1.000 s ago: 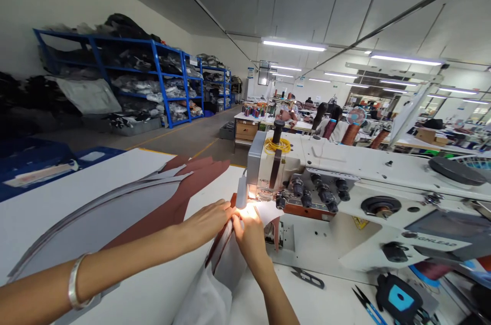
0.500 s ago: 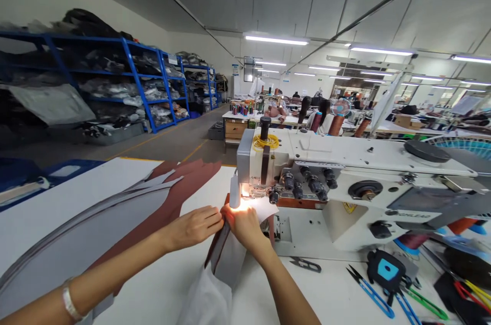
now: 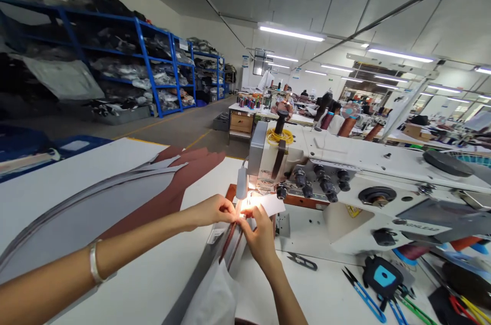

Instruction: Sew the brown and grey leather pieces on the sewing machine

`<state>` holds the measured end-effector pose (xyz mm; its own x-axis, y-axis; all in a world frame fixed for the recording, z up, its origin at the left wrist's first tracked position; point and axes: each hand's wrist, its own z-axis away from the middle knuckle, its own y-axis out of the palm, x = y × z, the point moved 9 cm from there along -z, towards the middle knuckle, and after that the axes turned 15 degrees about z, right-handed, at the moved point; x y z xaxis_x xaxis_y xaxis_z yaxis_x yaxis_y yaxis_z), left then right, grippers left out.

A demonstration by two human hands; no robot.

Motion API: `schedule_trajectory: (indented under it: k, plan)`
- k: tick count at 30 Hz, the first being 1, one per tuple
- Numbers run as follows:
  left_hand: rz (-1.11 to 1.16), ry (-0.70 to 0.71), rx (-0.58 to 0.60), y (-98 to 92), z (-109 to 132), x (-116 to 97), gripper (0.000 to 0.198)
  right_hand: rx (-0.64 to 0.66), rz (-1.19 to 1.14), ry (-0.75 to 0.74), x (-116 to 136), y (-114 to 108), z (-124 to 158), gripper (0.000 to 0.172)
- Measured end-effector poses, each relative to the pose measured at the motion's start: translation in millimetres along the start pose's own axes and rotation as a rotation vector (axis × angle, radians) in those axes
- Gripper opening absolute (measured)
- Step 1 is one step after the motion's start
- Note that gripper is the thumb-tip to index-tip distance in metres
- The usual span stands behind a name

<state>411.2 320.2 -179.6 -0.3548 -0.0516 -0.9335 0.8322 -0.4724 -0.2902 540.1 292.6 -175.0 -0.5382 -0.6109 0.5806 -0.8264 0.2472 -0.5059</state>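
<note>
Under the lit needle area of a white sewing machine (image 3: 345, 171), grey fabric (image 3: 217, 289) with a reddish-brown edge runs toward me. My left hand (image 3: 218, 211) pinches the fabric's edge just in front of the machine's presser area. Close beside it, my right hand (image 3: 261, 235) pinches the same edge from the right, thumb and fingertips together. Glare from the lamp washes out the fingertips and the needle. A white label (image 3: 216, 235) shows on the fabric below my left hand. The rest of the fabric hangs in folds toward the front edge.
Grey and reddish-brown cut pieces (image 3: 126, 207) lie at the left. On the right are black thread snips (image 3: 303, 261), blue-handled snips (image 3: 364, 294) and a black tape measure (image 3: 382, 275). Blue shelving (image 3: 148, 69) with bagged goods stands at the back left.
The fabric edges have turned more upright between my hands, exposing a white label. My fingers have changed from a flatter hold to fingertip pinches. The camera view has shifted and tilted slightly.
</note>
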Motion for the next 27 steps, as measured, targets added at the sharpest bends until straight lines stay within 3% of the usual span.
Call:
schedule_trajectory:
  k: [3,12,18,21,27]
  plan:
    - [0.152,-0.041,0.081,5.9,1,2,0.026,0.041,0.023,-0.118,8,-3,5,0.006]
    - [0.447,-0.107,0.027,11.7,4,6,0.019,0.007,0.114,-0.317,13,-12,5,0.018]
    - [0.481,-0.102,0.026,11.3,7,2,0.019,-0.05,0.19,-0.42,18,-11,8,0.024]
    - [0.476,-0.105,-0.001,10.5,7,4,0.019,0.032,0.114,-0.332,11,-3,5,0.023]
    - [0.457,-0.059,0.047,18.3,4,3,0.023,0.267,-0.218,0.004,-24,12,7,0.017]
